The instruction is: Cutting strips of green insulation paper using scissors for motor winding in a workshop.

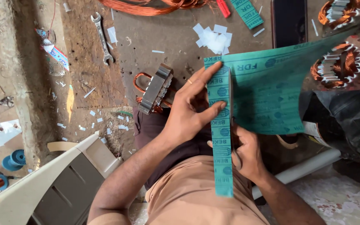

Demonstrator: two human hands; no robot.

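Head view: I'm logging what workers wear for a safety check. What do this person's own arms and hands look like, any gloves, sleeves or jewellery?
Both hands are bare, with no gloves. The left hand has a thin ring on one finger. The right hand shows no ring or watch. Both forearms are uncovered, with no sleeves reaching them and no wristbands.

A dark, unlit rectangular screen, seemingly a phone or tablet (288,21), lies flat at the top of the work surface, right of a small green printed strip (246,12). At far left, on the ground, lies a crumpled wrapper (54,51) in white, blue and red. No signs show.
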